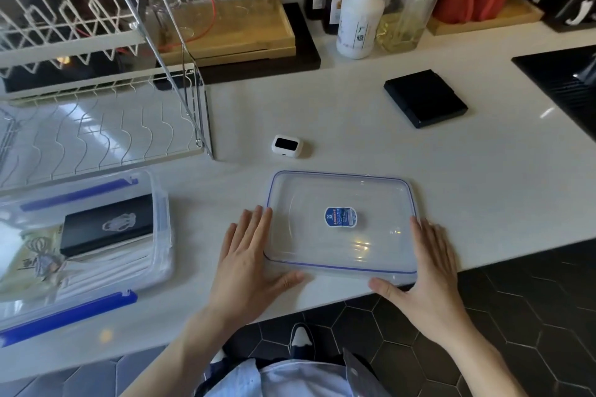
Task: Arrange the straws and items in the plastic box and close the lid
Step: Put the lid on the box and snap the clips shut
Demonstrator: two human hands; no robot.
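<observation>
The box (80, 248) at the left of the bench (483, 187) already holds the straws (106, 267) and a black case (109, 226); closing remains. The lid (340, 222) lies flat near the front edge, long axis left to right. The left hand (248, 261) and right hand (425, 274) rest flat against its short ends, fingers straight, gripping nothing.

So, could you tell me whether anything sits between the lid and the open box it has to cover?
Nothing visible: bare counter separates the lid, flanked by the left hand and right hand, from the box.
</observation>
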